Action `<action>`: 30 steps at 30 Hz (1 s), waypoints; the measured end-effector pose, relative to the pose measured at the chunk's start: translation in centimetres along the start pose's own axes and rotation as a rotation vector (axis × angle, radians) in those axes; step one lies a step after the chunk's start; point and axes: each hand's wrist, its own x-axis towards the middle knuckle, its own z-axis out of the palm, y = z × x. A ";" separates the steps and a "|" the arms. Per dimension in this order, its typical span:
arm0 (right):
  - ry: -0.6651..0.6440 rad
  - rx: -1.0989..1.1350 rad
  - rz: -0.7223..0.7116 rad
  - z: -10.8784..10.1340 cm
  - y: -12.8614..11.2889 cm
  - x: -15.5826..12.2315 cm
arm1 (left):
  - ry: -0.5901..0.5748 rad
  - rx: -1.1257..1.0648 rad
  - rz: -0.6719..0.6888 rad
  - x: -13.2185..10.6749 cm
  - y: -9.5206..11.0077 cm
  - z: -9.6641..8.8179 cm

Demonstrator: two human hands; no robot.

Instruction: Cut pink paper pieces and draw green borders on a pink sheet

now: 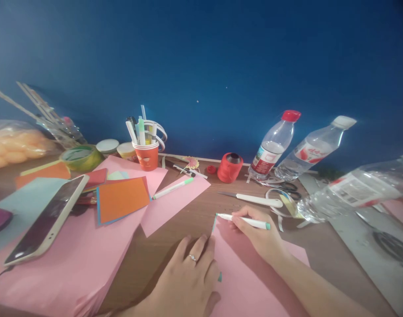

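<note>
My right hand (256, 233) is closed around a white marker (246, 220) with a green tip and a green end. The tip touches the upper left corner of a pink sheet of paper (244, 273), where a green line runs down the left edge. My left hand (191, 273), with a ring on one finger, lies flat with its fingers stretched out over that same edge. A small green patch (220, 276) shows beside its fingers; the rest of it is hidden. A green marker cap (189, 181) sits on another white pen farther back.
Left are a phone (46, 220), orange cards (124, 200) and stacked pink paper (76, 264). Behind stand a red cup (147, 157) of pens and a red thread spool (230, 168). A white-handled knife (259, 200) and several plastic bottles (270, 147) lie or stand to the right.
</note>
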 end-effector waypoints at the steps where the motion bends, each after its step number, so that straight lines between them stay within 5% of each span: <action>1: 0.001 0.004 0.001 0.0 0.0 0.0 | 0.002 0.000 -0.001 0.0 0.0 0.0; 30: -0.037 -0.016 0.001 -0.1 0.1 0.1 | 0.012 0.012 -0.009 0.0 0.0 0.3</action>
